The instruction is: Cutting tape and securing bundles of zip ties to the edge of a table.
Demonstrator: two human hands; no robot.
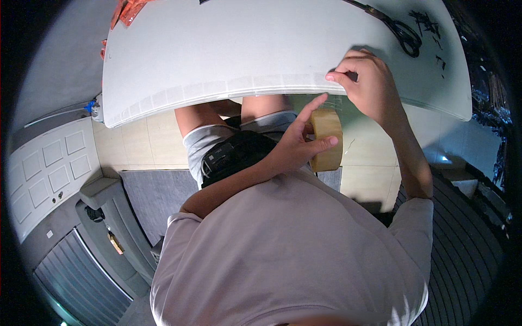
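Note:
My left hand (296, 144) grips a thick roll of yellowish clear packing tape (328, 142) just below the table's near edge. Its thumb lies against the roll's side and its index finger points up toward the edge. A clear length of tape seems to run from the roll up to the edge. My right hand (372, 81) is closed in a pinch at that edge, thumb and index finger on the tape there. Several clear tape pieces (209, 86) stick side by side along the white table's (228, 43) near edge, left of my right hand.
Black-handled scissors (403, 37) lie at the table's far right, beside scattered small black scraps (427, 23). Orange-red packets (129, 11) sit at the far left corner. My legs (261, 108) are under the table. A grey sofa (117, 228) and a white door (54, 163) stand to the left.

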